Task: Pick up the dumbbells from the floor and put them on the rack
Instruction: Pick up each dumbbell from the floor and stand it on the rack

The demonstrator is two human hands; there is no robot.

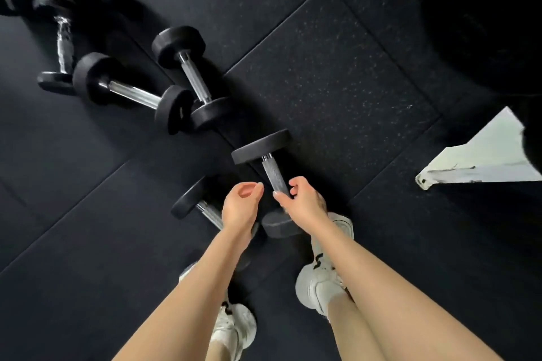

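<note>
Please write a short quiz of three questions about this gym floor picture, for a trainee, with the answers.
1. True or false: the right hand grips the handle of a dumbbell.
2. Is the left hand A) shut on a dumbbell or B) open?
3. What colour are the shoes?

Key:
1. True.
2. B; it hangs open above another dumbbell.
3. White.
</note>
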